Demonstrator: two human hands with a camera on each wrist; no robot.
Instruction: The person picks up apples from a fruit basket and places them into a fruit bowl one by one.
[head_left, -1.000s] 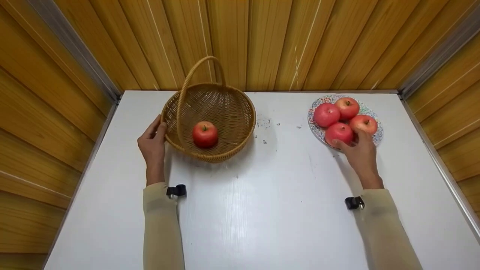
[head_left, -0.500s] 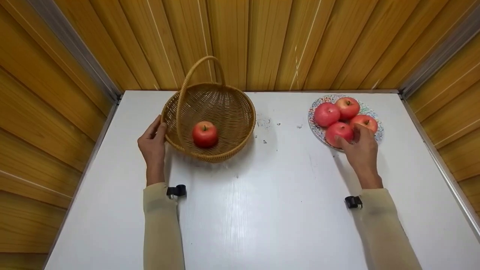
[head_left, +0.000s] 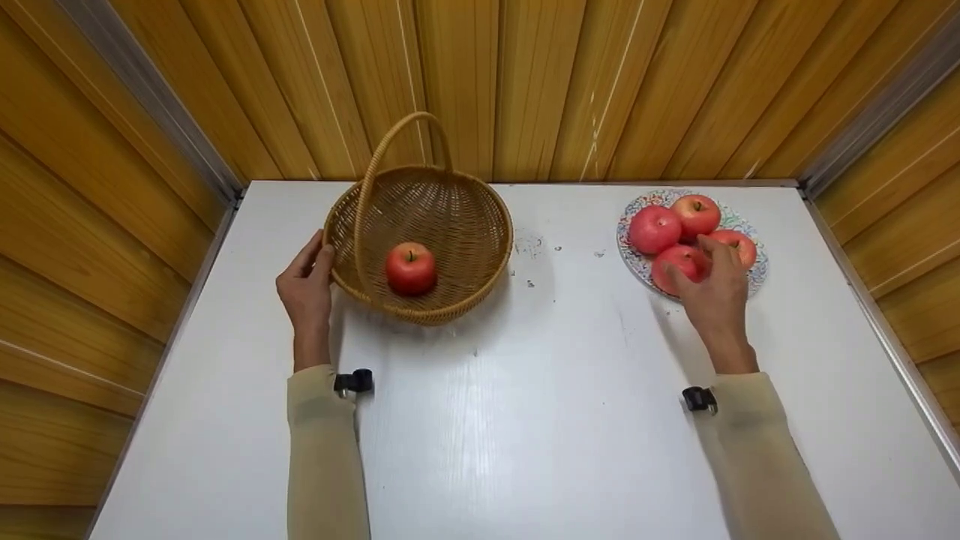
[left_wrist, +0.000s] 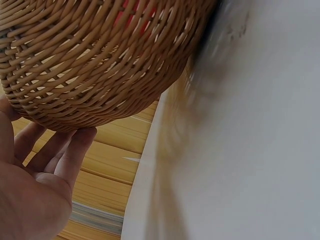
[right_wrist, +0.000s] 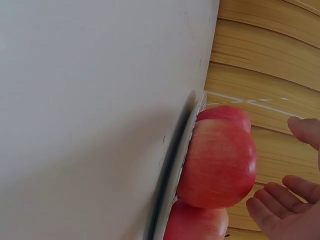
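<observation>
On the left of the table a brown wicker basket (head_left: pixel 465 247) with an arched handle holds one red apple (head_left: pixel 410 270). My left hand (head_left: pixel 306 289) grips the basket's left rim; in the left wrist view the fingers (left_wrist: pixel 75 155) meet the woven side. At the right, a speckled plate (head_left: pixel 754 277) carries several red apples. Above the nearest apple (head_left: pixel 675 268) hovers my right hand (head_left: pixel 716 300), thumb and fingers spread. The right wrist view shows that hand (right_wrist: pixel 295 210) apart from the apples (right_wrist: pixel 217 165), with nothing in it.
The white table (head_left: pixel 525 435) ends at a wood-panelled wall (head_left: pixel 525 90) behind, with more panels on both sides. Small dark marks (head_left: pixel 530 283) lie on the table between basket and plate.
My right hand has drawn slightly back and up from the apples, its thumb and fingers spreading apart. The left hand and basket have stayed put.
</observation>
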